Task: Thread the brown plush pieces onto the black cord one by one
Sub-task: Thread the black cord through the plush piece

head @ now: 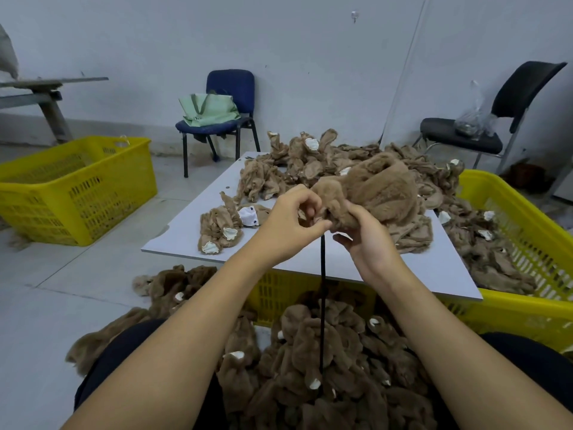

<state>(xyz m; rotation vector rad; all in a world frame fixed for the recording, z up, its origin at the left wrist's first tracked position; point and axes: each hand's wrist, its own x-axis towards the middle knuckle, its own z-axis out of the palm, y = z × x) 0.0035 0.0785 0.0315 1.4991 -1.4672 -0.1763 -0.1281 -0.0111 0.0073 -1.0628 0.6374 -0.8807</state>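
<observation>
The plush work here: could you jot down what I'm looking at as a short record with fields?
Left hand: pinches the black cord at its top
Right hand: grips a brown plush piece
Cord: hangs down to the plush bunch at the lap
Board: piled with unthreaded pieces
Yellow crates: one left, one under the board

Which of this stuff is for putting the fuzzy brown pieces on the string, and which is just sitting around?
For the job:
left hand
right hand
brown plush piece being held
black cord
pile of plush pieces on the white board

Just lying about:
blue chair
green bag
black chair
yellow crate on the left
</observation>
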